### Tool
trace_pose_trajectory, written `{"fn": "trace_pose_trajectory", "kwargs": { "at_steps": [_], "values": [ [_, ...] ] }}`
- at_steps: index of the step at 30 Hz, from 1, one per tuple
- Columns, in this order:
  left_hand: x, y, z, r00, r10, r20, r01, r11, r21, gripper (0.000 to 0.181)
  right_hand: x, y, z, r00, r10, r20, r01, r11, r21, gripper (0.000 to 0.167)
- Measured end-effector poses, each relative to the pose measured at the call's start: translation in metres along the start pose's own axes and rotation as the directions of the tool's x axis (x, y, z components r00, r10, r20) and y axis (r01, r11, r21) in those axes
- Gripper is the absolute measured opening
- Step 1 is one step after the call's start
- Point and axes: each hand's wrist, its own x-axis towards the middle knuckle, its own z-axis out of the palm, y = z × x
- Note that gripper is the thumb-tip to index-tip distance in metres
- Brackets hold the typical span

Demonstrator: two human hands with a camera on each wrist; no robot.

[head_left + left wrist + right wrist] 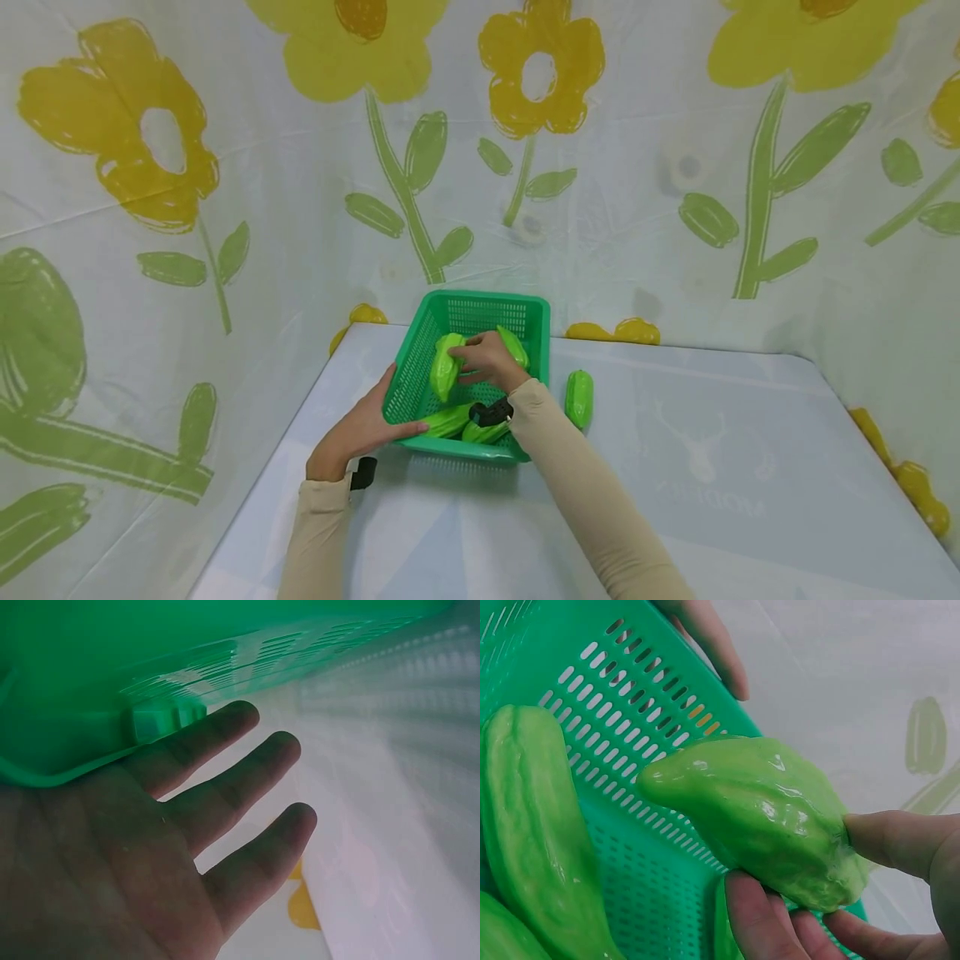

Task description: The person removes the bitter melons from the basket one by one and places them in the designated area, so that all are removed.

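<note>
My right hand (491, 362) is over the green plastic basket (546, 358), pinching a bright green bitter melon (446, 367) near one end. In the right wrist view, thumb and fingertips grip the blunt end of that bitter melon (757, 810), its pointed end free. Other bitter melons (450, 421) lie in the basket, one (513, 346) partly behind my right hand. At the basket's near left corner my left hand (356, 433) holds the rim, thumb over the edge. The left wrist view shows three of its fingers (232, 791) stretched out beside the outer wall.
Right of the basket, a single bitter melon (579, 400) lies on the pale patterned tabletop (697, 500). A white curtain (622, 208) with yellow flowers hangs behind the table and along both sides.
</note>
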Motion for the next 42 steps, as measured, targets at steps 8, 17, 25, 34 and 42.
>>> {"fn": "trace_pose_trajectory", "kwargs": {
  "at_steps": [8,17,25,34,42],
  "values": [
    [0.001,0.001,0.000,1.000,-0.016,0.010,0.016,1.000,0.003,0.123,-0.007,-0.006,-0.009,1.000,0.006,-0.017,-0.006,1.000,0.001,0.066],
    [0.001,0.000,0.001,1.000,-0.020,0.005,0.020,1.000,0.014,0.125,-0.007,-0.006,-0.021,1.000,0.014,-0.015,-0.014,1.000,0.010,0.064],
    [0.001,-0.001,0.001,1.000,-0.027,0.006,0.027,1.000,0.015,0.126,-0.012,-0.007,-0.031,0.999,0.015,-0.031,-0.015,1.000,0.004,0.064],
    [0.000,-0.001,-0.001,0.999,-0.033,0.004,0.033,0.999,0.026,0.129,-0.019,-0.012,-0.042,1.000,0.008,-0.028,-0.008,1.000,0.014,0.065],
    [0.000,-0.002,-0.001,1.000,-0.023,0.004,0.023,0.999,0.024,0.129,-0.029,-0.015,-0.055,0.999,0.021,-0.024,-0.020,0.999,0.025,0.063]
  ]
}}
